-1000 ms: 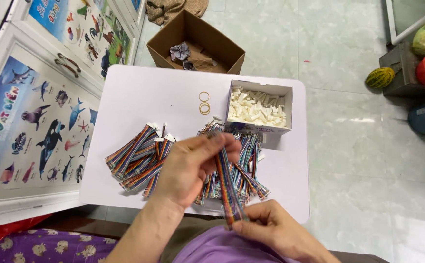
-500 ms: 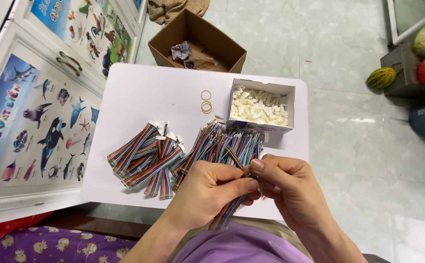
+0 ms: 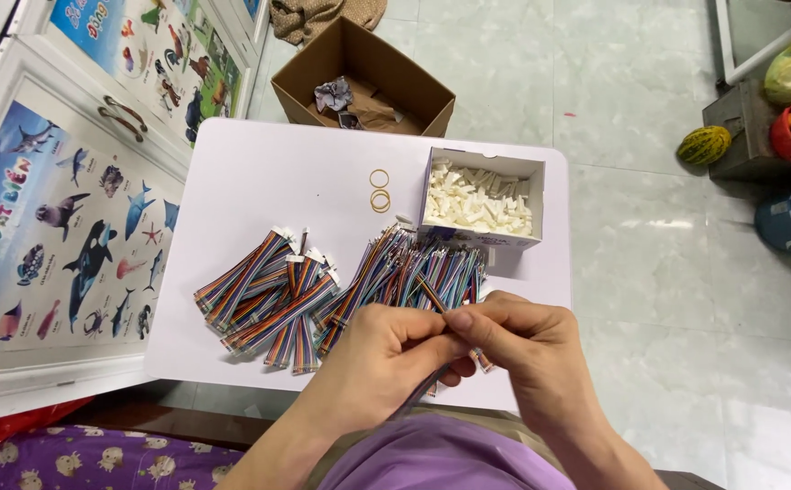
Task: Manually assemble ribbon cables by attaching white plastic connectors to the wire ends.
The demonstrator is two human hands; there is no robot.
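Hands met above the near table (image 3: 232, 163) edge: left hand (image 3: 386, 349) and right hand (image 3: 527, 349) both pinched one ribbon cable (image 3: 427, 386), its long axis slanting down toward the person's lap, loose cables (image 3: 414, 272) just beyond.

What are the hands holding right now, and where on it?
Both hands, left hand and right hand, pinch one multicoloured ribbon cable near its upper end; the lower end hangs below.
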